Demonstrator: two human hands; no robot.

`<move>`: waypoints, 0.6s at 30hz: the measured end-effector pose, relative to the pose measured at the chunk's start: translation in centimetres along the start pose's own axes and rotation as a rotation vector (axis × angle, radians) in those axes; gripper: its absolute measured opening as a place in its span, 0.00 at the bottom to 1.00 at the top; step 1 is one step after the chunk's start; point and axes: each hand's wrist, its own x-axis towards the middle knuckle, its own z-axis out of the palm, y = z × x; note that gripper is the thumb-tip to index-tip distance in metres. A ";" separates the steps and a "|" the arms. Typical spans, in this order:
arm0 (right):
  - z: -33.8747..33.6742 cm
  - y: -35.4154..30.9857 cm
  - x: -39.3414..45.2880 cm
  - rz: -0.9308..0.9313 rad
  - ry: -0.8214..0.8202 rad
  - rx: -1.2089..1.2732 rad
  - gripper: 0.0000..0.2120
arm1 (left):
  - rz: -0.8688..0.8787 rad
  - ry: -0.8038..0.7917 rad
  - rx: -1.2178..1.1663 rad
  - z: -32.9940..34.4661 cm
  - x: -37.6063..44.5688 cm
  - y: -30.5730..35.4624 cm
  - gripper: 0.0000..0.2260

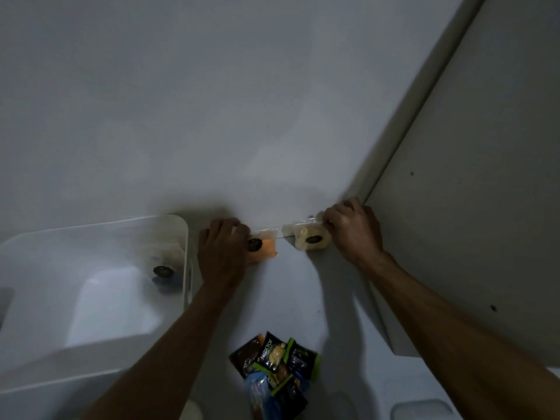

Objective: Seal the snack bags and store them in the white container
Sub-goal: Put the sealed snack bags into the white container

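An orange snack bag (265, 246) with a dark round label lies on the white surface by the wall, and my left hand (222, 253) grips its left side. To its right a pale yellow snack bag (309, 239) with the same label leans at the wall, with my right hand (351, 228) closed on its top right corner. The white container (186, 262) stands at the left. Inside it a clear bag with a dark label (163, 271) rests against the right wall.
A pile of dark and green snack packets (277, 363) lies near the front between my forearms. A grey cabinet panel (469, 192) rises at the right. A pale lid-like object (421, 409) sits at the bottom right. The wall is directly behind the bags.
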 end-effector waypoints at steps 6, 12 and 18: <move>-2.1 -1.6 -0.9 0.080 -0.108 0.084 0.07 | 0.010 -0.107 -0.002 -1.6 -0.9 -0.2 0.03; -6.8 -4.2 -0.9 0.049 -0.212 -0.008 0.13 | 0.077 -0.061 -0.047 -6.1 -1.4 -0.9 0.04; -16.3 -9.9 0.2 0.023 -0.120 -0.025 0.09 | 0.040 0.025 -0.084 -15.5 -1.4 -2.9 0.07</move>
